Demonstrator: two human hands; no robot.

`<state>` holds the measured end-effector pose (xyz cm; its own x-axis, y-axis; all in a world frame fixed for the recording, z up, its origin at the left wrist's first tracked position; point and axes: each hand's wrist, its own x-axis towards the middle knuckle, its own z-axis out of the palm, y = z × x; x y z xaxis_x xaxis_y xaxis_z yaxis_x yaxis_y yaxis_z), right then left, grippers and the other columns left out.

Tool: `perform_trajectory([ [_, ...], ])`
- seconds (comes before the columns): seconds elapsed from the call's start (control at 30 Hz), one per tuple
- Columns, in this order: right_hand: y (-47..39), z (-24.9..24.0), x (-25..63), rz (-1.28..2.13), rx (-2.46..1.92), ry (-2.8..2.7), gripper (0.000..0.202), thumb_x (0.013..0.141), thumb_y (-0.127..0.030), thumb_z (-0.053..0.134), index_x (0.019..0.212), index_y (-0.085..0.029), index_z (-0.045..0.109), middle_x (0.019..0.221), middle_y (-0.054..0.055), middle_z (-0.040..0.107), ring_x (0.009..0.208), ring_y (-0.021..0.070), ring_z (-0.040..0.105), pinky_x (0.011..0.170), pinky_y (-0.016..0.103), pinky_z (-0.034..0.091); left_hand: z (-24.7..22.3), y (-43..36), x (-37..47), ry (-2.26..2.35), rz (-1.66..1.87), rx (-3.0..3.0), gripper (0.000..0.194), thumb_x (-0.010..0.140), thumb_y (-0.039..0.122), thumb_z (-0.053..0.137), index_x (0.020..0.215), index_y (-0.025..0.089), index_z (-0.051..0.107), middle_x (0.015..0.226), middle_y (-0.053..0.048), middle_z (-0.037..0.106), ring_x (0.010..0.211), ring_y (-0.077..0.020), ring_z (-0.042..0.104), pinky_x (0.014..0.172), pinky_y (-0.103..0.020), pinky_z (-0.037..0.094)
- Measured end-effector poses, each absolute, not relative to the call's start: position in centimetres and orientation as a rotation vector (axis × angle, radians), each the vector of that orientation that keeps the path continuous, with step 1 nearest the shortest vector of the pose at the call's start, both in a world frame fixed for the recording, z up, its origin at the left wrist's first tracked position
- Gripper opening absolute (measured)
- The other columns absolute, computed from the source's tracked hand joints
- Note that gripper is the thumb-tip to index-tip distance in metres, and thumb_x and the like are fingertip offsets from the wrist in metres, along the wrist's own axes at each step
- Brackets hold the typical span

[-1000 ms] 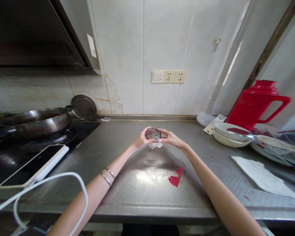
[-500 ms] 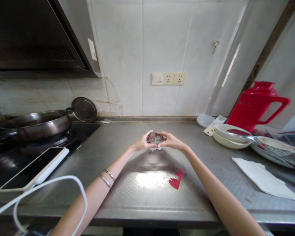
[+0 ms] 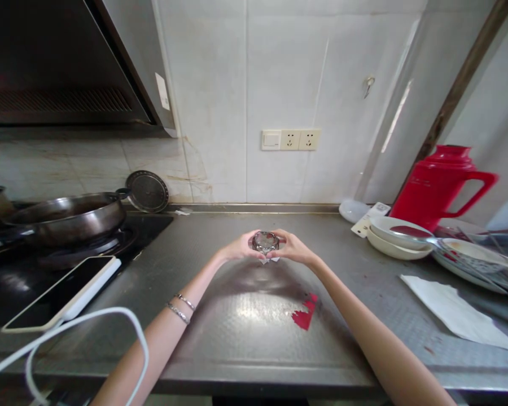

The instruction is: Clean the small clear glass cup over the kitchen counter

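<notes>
My left hand (image 3: 243, 246) and my right hand (image 3: 294, 246) face each other at the middle of the counter. Between them is a small round glass vessel (image 3: 265, 242), clear with dark glints around its rim. Thumbs and fingers of both hands are curved around its two sides. Its exact kind is too small to tell. Bits of white paper (image 3: 274, 259) show just below it. A torn red scrap (image 3: 305, 313) lies on the metal counter (image 3: 254, 344) between my forearms.
On the left are a stove with a steel pan (image 3: 74, 217), a phone (image 3: 61, 293) and a looping white cable (image 3: 127, 312). Stacked bowls (image 3: 398, 248), a red thermos jug (image 3: 436, 183) and a white napkin (image 3: 457, 313) stand or lie at right. A range hood (image 3: 59, 67) hangs upper left.
The glass vessel has shifted slightly left and its round rim looks more level. Both hands have moved a little with it, still around its sides. The view has shifted slightly.
</notes>
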<state>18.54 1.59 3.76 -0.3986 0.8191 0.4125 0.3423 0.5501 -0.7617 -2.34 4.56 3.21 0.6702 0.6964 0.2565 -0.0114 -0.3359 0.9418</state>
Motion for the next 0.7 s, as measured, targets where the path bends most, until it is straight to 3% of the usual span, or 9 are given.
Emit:
perform_trajectory([
  [0.13, 1.6, 3.8, 18.4, 0.757, -0.936, -1.962, 0.063, 0.057, -0.039, 0.083, 0.113, -0.018, 0.063, 0.109, 0.008, 0.064, 0.105, 0.0236, 0.060, 0.095, 0.039, 0.046, 3.4, 4.2, -2.6, 0.586, 0.814, 1.809, 0.067, 0.051, 0.019, 0.086, 0.113, 0.014, 0.060, 0.114, -0.013, 0.065, 0.107, -0.0253, 0.060, 0.099, -0.042, 0.041],
  [0.37, 1.2, 3.6, 18.3, 0.789, -0.959, -2.029, 0.068, 0.055, -0.039, 0.084, 0.116, -0.018, 0.061, 0.112, 0.009, 0.063, 0.105, 0.0254, 0.059, 0.094, 0.041, 0.046, 3.7, 2.3, -3.2, 0.631, 0.802, 1.879, 0.066, 0.057, 0.024, 0.083, 0.117, 0.014, 0.058, 0.118, -0.013, 0.064, 0.108, -0.0258, 0.059, 0.096, -0.040, 0.043],
  [0.7, 0.0, 5.1, 23.4, 0.527, -1.107, -2.223, 0.068, 0.053, -0.044, 0.083, 0.113, -0.019, 0.064, 0.107, 0.007, 0.063, 0.099, 0.0273, 0.058, 0.089, 0.040, 0.046, 3.8, 1.9, 2.4, 0.695, 0.794, 1.913, 0.063, 0.048, 0.021, 0.085, 0.108, 0.012, 0.066, 0.104, -0.010, 0.071, 0.097, -0.0264, 0.063, 0.090, -0.038, 0.045],
])
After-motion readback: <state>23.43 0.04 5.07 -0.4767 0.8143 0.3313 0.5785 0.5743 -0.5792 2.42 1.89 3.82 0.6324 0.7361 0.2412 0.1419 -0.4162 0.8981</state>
